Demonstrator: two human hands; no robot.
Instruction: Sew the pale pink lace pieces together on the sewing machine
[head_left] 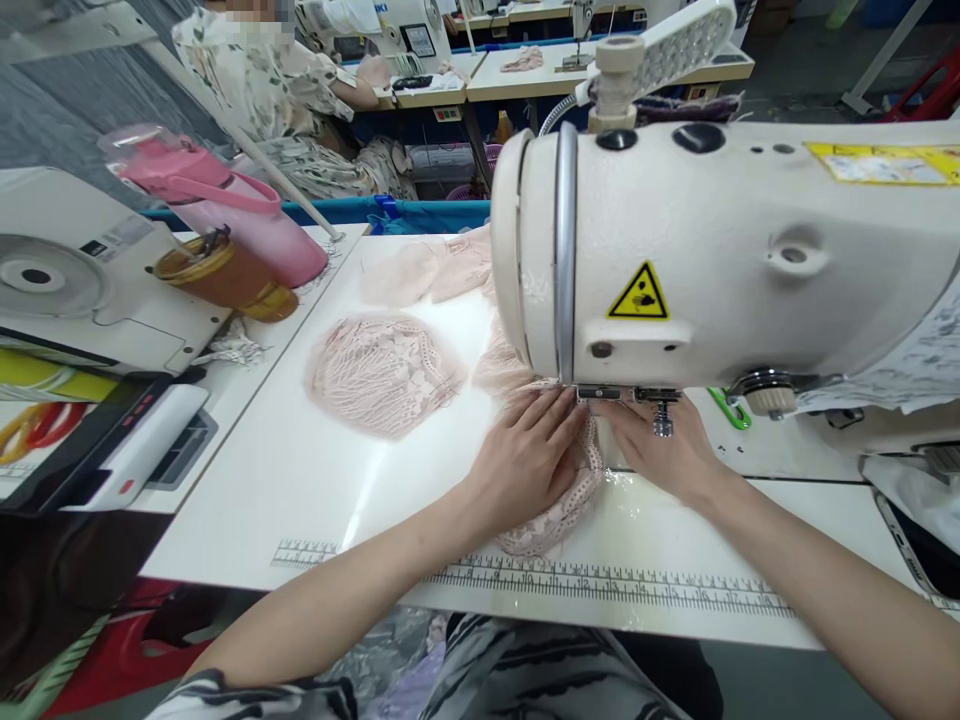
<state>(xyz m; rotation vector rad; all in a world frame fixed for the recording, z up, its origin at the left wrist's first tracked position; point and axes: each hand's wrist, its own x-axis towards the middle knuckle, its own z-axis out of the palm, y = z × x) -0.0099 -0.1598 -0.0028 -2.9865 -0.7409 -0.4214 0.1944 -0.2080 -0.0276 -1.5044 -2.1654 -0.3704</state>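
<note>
My left hand [531,455] lies with its fingers extended over a pale pink lace piece [555,520], pressing it to the table just left of the needle area. The sewing machine [705,260] stands over the lace, and its head hides the needle and part of the cloth. My right hand [664,445] rests on the other side, its fingertips partly covered by the machine's metal parts; whether they grip the lace edge cannot be made out. Another pink lace cup piece [386,375] lies flat to the left, with sheer pink fabric [442,268] behind it.
A printed ruler strip [570,578] runs along the table's front edge. On the left are a pink bottle [247,215], a brown cup [229,280] and a second machine [90,270]. A green tool [729,408] lies at right. Another person [262,90] sits beyond.
</note>
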